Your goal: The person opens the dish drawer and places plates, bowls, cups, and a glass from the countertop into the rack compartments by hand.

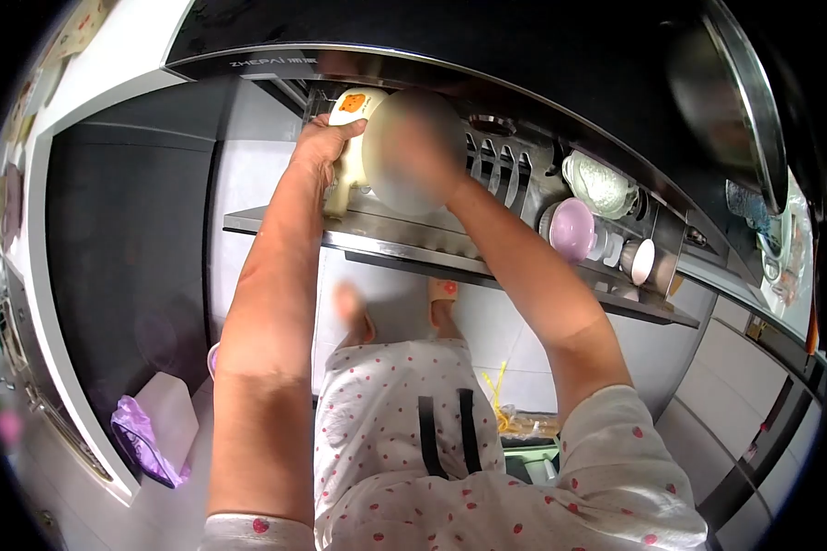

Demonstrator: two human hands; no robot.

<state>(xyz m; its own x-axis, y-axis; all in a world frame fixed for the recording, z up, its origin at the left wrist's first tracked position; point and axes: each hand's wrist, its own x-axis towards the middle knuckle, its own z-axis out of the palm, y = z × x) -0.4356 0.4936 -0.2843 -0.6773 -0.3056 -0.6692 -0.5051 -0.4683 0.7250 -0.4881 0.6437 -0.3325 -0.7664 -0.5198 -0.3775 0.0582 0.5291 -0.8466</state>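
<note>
Drawer (386, 246), pulled open, near; pink bowl (574, 230), right; slotted rack (497, 173), centre; right hand (423, 151), too blurred to tell its grip; left hand (326, 142), far left, grasps cream bear-marked piece (351, 108) at the drawer; step seems to be positioning it; next move likely calls for clearing the rack.

Drawer (386, 246) open above, counter edge (358, 64) behind, bowls (572, 230) right

Lighting was uneven: my forearms (280, 239) and the floor (390, 298) were bright, the black counter (524, 55) dim. Glare ran along the drawer's steel edge (386, 246). A soft round blur covered my right hand (427, 151); its finger positions were perhaps unreadable. Lens curvature bent the margins; the corners went black.
</note>
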